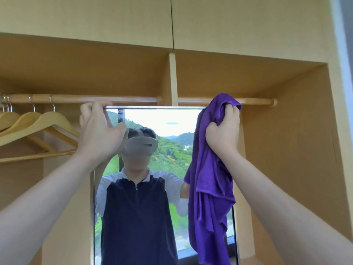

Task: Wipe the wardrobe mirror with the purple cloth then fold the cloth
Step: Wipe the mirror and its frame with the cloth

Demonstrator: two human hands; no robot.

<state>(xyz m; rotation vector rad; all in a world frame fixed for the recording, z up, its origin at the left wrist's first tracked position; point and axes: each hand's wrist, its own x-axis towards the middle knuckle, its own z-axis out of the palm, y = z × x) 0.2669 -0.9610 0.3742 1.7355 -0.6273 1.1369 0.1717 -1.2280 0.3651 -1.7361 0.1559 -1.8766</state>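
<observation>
The soft, light purple cloth [209,188] is bunched in the right hand [223,131] at the fragile mirror [164,119], whose top edge is gripped by the left hand [99,129].

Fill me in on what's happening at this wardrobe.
A person stands at the wardrobe mirror. The right hand grips a bunched purple cloth at the mirror's top right corner, the rest hanging down over the right edge. The left hand holds the top left corner, fingers over the top edge. Wooden hangers hang from the rail on the left.
</observation>
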